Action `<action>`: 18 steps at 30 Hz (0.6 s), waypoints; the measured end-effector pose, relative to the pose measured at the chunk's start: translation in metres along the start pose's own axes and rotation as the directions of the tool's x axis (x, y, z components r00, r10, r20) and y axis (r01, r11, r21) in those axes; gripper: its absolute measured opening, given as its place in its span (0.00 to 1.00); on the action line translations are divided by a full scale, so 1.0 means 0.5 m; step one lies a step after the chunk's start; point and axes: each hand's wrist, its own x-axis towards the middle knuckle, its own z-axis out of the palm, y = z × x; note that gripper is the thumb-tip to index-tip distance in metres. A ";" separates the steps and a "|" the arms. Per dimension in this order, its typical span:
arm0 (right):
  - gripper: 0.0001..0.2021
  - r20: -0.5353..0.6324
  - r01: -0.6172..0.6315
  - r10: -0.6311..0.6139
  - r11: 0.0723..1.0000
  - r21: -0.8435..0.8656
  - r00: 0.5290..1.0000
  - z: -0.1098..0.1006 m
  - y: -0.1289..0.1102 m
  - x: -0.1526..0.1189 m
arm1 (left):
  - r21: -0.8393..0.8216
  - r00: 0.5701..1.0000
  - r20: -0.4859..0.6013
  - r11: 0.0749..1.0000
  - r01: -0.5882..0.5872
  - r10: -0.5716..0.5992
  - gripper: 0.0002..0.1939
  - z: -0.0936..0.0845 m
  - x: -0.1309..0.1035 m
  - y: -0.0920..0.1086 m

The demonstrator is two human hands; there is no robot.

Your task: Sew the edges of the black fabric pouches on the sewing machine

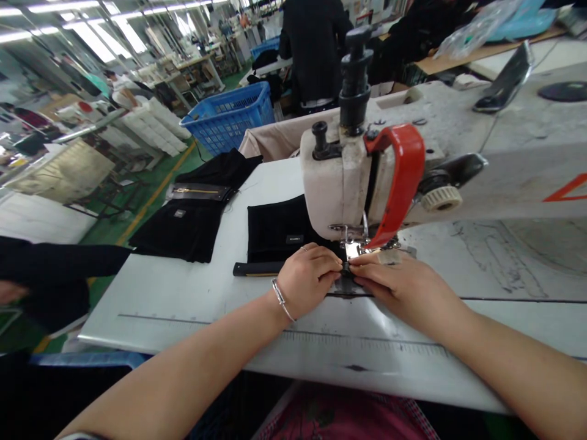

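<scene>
Right at the presser foot [353,250] of a sewing machine [328,183], my two hands meet from either side. My left hand [307,275], with a bangle at the wrist, is closed, its fingertips pinching the edge of black work. A black zipper strip [259,269] with a gold line runs out from under it to the left. My right hand [403,278] has its fingers pressed together on the same black edge, just right of the foot. Behind my left hand lies a black fabric panel [270,229] with a small label, partly hidden by the machine head. The fingertips hide the gripped edge.
A red guard [403,177] curves beside the needle. Black pieces with a gold zipper [197,192] hang over the table's left edge. Beyond stand a blue crate [233,116] and a person in dark clothes [316,55]. Another person's sleeve [59,256] shows at left.
</scene>
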 end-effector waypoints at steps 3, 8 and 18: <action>0.09 0.009 -0.020 0.021 0.999 -0.032 1.000 0.002 0.005 0.005 | 0.024 1.000 -0.013 0.999 0.021 -0.020 0.04 0.001 0.011 -0.006; 0.09 0.007 -0.025 0.026 0.992 -0.120 1.000 0.006 0.014 0.014 | 0.073 0.998 -0.038 0.996 0.050 -0.048 0.03 0.003 0.027 -0.018; 0.10 -0.028 -0.028 0.024 0.985 -0.168 0.999 0.022 0.028 0.016 | 0.107 0.995 -0.057 0.991 0.085 -0.079 0.04 0.010 0.032 -0.025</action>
